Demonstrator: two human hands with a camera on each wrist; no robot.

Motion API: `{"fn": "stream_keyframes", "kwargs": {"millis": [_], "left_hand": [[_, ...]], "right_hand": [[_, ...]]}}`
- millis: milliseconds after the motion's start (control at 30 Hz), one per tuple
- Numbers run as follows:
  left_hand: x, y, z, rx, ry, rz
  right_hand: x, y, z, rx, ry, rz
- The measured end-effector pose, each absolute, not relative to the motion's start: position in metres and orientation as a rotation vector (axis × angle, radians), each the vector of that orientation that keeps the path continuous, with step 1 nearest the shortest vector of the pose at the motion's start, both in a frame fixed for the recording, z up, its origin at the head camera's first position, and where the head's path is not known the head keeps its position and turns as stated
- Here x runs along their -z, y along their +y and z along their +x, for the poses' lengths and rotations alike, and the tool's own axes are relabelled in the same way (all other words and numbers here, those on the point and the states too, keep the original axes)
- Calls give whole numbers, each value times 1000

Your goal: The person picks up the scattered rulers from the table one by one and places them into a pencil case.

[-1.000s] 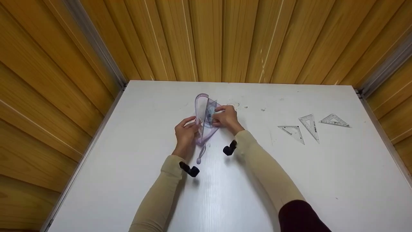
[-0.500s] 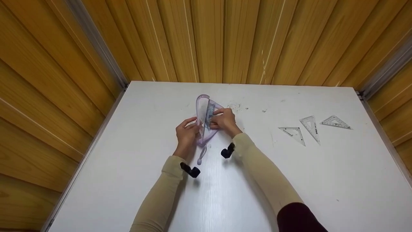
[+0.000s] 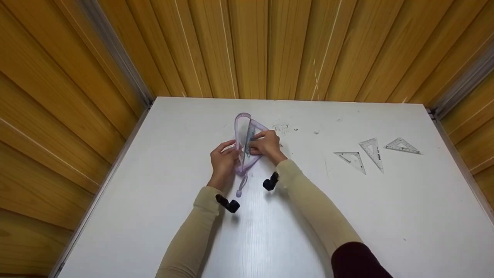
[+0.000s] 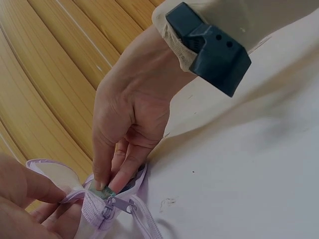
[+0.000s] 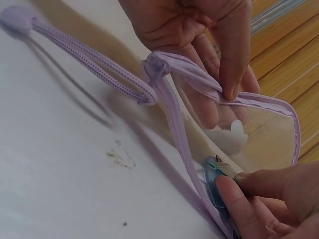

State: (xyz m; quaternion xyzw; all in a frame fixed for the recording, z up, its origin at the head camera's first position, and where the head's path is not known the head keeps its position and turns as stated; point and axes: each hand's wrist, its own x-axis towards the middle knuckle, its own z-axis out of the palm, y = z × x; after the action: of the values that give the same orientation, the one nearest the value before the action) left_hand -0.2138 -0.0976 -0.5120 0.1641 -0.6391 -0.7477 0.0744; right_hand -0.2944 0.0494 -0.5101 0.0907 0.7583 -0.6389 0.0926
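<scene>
A lilac zip pouch with mesh sides (image 3: 242,133) is held upright near the middle of the table, its mouth spread. My left hand (image 3: 224,161) pinches one zip edge between thumb and fingers. Between the thumb and fingers of my right hand (image 3: 268,144) are blue see-through plastic pieces (image 5: 213,181), down inside the pouch's opening. Their lower part is hidden, and I cannot tell their exact kind. In the left wrist view the zip slider (image 4: 119,203) hangs beside the right fingertips. A lilac cord loop (image 5: 89,62) trails from the pouch's near end.
Three clear set squares lie apart on the right of the white table (image 3: 154,185): one nearest (image 3: 352,160), one in the middle (image 3: 371,152) and one farthest right (image 3: 402,146). A wood-panelled wall (image 3: 251,50) stands behind the table.
My right hand has moved slightly left and down, and the blue plastic pieces have sunk deeper into the pouch. My left hand keeps its pinch on the zip edge.
</scene>
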Motion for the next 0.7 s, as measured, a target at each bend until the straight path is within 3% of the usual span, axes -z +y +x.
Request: {"fn": "stream_keyframes", "kwargs": {"millis": [700], "left_hand": [[510, -96, -215, 2203, -1959, 546]], "right_hand": [[501, 52, -293, 1704, 2364, 209]]}}
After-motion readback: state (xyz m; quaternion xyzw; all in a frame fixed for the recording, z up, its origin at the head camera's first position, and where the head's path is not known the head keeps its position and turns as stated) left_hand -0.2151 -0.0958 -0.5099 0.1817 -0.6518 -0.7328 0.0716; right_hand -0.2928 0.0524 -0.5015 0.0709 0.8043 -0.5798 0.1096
